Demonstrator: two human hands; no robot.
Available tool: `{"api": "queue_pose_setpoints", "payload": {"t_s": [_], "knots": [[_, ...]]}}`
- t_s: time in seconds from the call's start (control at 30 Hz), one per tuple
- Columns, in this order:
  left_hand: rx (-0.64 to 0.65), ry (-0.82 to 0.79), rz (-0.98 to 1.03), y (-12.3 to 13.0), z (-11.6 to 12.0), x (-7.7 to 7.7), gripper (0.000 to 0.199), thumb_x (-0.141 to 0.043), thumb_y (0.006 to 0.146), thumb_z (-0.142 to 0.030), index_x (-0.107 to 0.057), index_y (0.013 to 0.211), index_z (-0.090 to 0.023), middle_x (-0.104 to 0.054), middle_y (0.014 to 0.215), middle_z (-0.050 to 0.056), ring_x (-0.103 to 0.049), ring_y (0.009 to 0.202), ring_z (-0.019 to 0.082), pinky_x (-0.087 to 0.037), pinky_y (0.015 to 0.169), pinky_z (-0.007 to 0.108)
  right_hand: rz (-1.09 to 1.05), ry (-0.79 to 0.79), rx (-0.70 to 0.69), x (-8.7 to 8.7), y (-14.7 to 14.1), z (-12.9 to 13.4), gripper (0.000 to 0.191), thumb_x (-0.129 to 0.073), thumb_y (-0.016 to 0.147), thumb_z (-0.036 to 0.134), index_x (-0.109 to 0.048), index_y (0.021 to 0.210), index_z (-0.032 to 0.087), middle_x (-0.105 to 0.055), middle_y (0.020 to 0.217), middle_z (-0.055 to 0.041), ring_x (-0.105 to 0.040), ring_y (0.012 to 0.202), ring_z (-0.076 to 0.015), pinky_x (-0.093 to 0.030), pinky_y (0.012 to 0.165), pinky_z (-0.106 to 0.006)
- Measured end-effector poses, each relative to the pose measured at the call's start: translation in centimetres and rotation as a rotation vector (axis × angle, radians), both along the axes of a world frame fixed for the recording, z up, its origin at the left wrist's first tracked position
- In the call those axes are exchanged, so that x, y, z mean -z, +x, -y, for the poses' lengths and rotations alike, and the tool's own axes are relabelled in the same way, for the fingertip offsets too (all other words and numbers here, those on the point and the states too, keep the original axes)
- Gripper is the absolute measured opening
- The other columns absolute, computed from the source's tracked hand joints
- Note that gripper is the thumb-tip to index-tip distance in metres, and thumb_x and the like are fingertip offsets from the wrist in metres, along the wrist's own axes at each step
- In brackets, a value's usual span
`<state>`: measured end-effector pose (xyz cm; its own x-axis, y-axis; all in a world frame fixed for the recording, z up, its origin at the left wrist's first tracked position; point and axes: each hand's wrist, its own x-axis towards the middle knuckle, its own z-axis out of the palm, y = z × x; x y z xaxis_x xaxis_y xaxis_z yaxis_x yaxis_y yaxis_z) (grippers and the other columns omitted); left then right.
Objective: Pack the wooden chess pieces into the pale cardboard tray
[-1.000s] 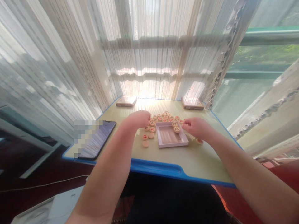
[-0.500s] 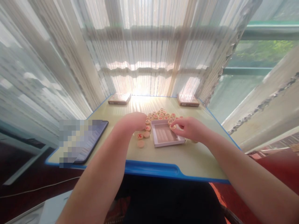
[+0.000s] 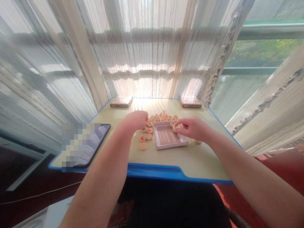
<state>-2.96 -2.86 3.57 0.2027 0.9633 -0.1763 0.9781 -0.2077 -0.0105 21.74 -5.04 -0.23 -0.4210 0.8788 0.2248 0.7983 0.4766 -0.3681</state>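
Round wooden Chinese chess pieces with red and dark characters lie in a cluster behind a shallow white box tray. My right hand pinches one chess piece between thumb and finger at the tray's right side. My left hand is closed with its fingers turned down at the left end of the cluster; whatever its fingertips hold is hidden. Below it, a red-marked piece and two blank-faced ones lie left of the tray.
A tablet, partly pixelated, lies at the table's left. Two flat boxes, a left one and a right one, sit at the far corners. The table has a blue rim; sheer curtains hang behind it.
My left hand has drawn slightly up and left, uncovering a dark-marked piece beside the tray. My right hand has shifted only a little and still pinches its piece.
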Motion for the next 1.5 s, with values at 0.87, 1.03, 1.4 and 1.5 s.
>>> {"api": "queue_pose_setpoints", "payload": {"t_s": [0.87, 1.03, 1.4, 1.5], "knots": [[0.125, -0.138, 0.026, 0.4, 1.1, -0.7, 0.035, -0.064, 0.058, -0.044, -0.064, 0.083, -0.019, -0.065, 0.079, 0.004, -0.056, 0.066, 0.017, -0.035, 0.052, 0.026, 0.044, 0.088, 0.097, -0.4, 0.1, 0.1, 0.033, -0.054, 0.078, 0.045, -0.070, 0.098, 0.024, -0.055, 0.057, 0.0023, -0.045, 0.052, -0.0115, -0.028, 0.052, -0.025], [0.133, -0.162, -0.003, 0.7, 1.6, -0.9, 0.023, -0.061, 0.060, -0.039, -0.061, 0.068, -0.018, -0.061, 0.067, 0.004, -0.052, 0.058, 0.016, -0.031, 0.048, 0.028, 0.113, 0.106, 0.240, -1.0, 0.7, -0.4, 0.039, -0.043, 0.084, 0.048, -0.070, 0.078, 0.021, -0.060, 0.060, -0.0016, -0.048, 0.055, -0.0137, -0.025, 0.051, -0.027], [0.114, -0.211, 0.102, 0.3, 0.9, -0.7, 0.020, -0.050, 0.067, -0.034, -0.061, 0.065, -0.017, -0.062, 0.068, 0.005, -0.050, 0.057, 0.014, -0.033, 0.051, 0.027, 0.234, -0.002, 0.437, -0.2, 1.4, -1.8, 0.038, -0.041, 0.083, 0.047, -0.070, 0.083, 0.022, -0.068, 0.073, -0.0055, -0.056, 0.064, -0.0185, -0.029, 0.053, -0.029], [0.104, -0.236, 0.115, 0.1, 0.4, -0.5, 0.023, -0.048, 0.070, -0.033, -0.064, 0.072, -0.016, -0.067, 0.076, 0.006, -0.055, 0.064, 0.016, -0.038, 0.056, 0.027, 0.238, -0.027, 0.439, -0.2, 1.4, -1.9, 0.041, -0.038, 0.084, 0.046, -0.070, 0.087, 0.022, -0.070, 0.076, -0.0067, -0.058, 0.069, -0.0201, -0.031, 0.055, -0.029]]}}
